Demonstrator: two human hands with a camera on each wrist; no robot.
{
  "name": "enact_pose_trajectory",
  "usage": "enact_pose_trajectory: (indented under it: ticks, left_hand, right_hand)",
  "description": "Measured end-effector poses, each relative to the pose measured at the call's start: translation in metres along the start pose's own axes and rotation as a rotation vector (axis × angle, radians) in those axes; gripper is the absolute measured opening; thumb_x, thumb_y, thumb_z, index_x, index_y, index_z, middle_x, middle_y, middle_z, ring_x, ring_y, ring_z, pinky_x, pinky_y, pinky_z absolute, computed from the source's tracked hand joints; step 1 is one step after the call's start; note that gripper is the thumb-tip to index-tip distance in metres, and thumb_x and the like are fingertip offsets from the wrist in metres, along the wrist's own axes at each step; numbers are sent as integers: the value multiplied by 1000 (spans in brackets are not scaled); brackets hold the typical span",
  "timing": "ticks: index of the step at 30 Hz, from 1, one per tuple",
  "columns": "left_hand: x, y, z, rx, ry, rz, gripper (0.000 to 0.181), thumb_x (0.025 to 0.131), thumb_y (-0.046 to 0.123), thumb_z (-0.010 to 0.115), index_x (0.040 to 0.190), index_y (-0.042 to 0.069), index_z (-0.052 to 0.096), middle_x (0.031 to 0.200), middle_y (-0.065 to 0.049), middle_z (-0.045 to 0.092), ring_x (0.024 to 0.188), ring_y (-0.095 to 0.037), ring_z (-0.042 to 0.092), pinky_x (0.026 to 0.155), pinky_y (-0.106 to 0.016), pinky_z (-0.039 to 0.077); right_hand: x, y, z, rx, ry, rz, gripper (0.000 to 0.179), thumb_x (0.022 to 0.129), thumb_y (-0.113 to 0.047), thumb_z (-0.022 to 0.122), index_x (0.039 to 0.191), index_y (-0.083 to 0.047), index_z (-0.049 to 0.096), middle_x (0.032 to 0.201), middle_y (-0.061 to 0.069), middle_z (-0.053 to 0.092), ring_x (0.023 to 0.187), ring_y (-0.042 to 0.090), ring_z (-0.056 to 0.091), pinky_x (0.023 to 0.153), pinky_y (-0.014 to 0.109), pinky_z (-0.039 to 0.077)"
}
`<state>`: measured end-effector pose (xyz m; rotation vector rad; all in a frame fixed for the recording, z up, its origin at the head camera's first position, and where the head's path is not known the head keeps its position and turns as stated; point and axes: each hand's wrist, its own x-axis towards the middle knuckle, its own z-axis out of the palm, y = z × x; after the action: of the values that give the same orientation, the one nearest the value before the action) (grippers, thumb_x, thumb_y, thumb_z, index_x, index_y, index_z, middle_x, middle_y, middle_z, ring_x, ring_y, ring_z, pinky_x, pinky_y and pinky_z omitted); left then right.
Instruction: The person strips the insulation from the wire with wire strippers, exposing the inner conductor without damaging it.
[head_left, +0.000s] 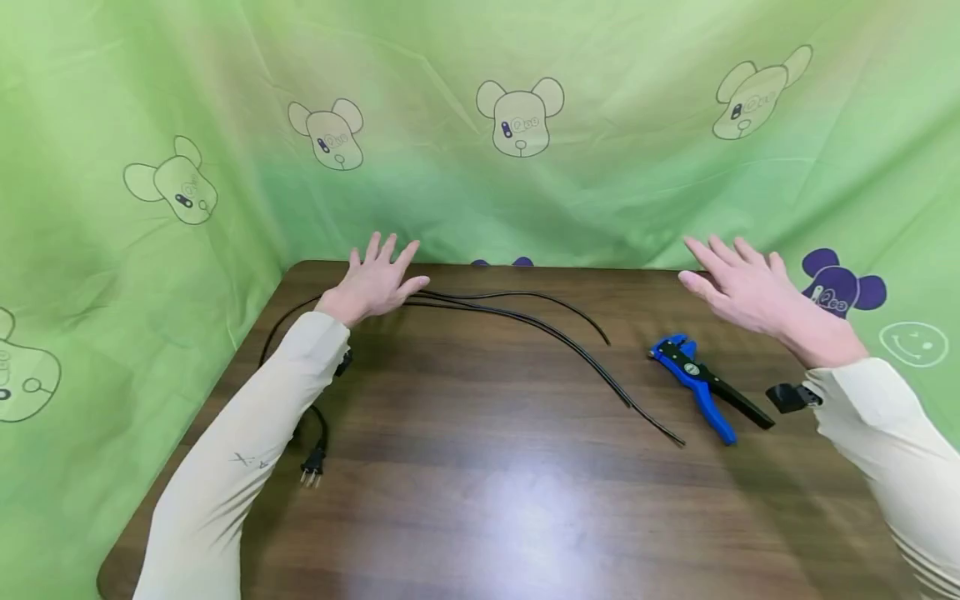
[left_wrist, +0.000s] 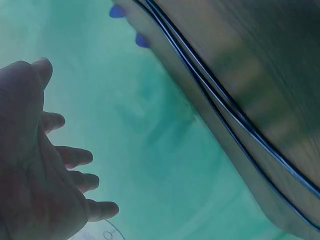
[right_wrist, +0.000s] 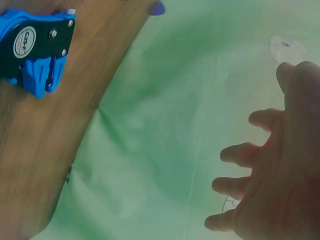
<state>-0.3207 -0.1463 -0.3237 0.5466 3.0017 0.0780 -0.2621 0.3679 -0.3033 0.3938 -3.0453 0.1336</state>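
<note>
My left hand (head_left: 372,282) is held over the far left of the table with its fingers spread, holding nothing. Below it run several black cables (head_left: 525,317), which also cross the table in the left wrist view (left_wrist: 220,100). One cable curves back under my left sleeve toward a black power plug (head_left: 313,462) with metal prongs. At the far right, my right hand (head_left: 750,287) is raised with fingers apart and nothing in it. A blue and black wire stripper (head_left: 697,379) lies on the table in front of that hand, its blue head (right_wrist: 45,75) showing in the right wrist view.
The brown wooden table (head_left: 450,500) has a bright glare near its front. Green cloth (head_left: 420,192) with printed bear heads hangs close behind the far edge and along both sides. A small black wrist camera (head_left: 791,397) sits at my right cuff.
</note>
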Motion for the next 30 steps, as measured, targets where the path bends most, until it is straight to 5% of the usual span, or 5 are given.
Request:
enact_pose_trajectory:
  ticks: [7, 14, 19, 25, 30]
  left_hand:
    - [3, 20, 8, -31, 10, 25, 72, 101, 62, 25, 159, 25, 4, 164, -20, 3, 151, -41, -6, 117, -67, 7]
    - [10, 42, 23, -77, -4, 65, 71, 101, 63, 25, 159, 26, 6, 165, -18, 4, 152, -39, -5, 118, -64, 7]
    - [14, 60, 30, -99, 8, 97, 70, 101, 63, 27, 158, 28, 9, 165, -17, 8, 153, -38, -2, 119, -63, 9]
    - [12, 77, 35, -131, 45, 141, 69, 101, 61, 29, 158, 27, 12, 164, -17, 14, 152, -39, 5, 119, -62, 14]
    - [12, 91, 44, -156, 69, 179, 67, 102, 55, 36, 158, 24, 16, 163, -15, 17, 152, -39, 10, 117, -63, 18]
  right_hand:
    - [-10, 0, 6, 88, 26, -12, 71, 103, -50, 38, 158, -15, 12, 157, 32, 18, 139, 63, 14, 101, 79, 11]
    - [-24, 10, 14, 225, 66, -72, 73, 104, -36, 45, 157, -4, 8, 157, 33, 16, 142, 57, 15, 115, 67, 11]
    - [-29, 14, 22, 306, 62, -52, 75, 103, -34, 48, 158, -7, 5, 159, 31, 14, 140, 57, 20, 113, 67, 16]
    - [-38, 11, 30, 327, 34, -1, 76, 102, -38, 49, 159, -12, 5, 160, 28, 14, 138, 59, 22, 107, 71, 20]
    - [-42, 7, 36, 308, 22, 9, 77, 102, -38, 50, 157, -5, 8, 154, 36, 21, 133, 62, 26, 103, 72, 23]
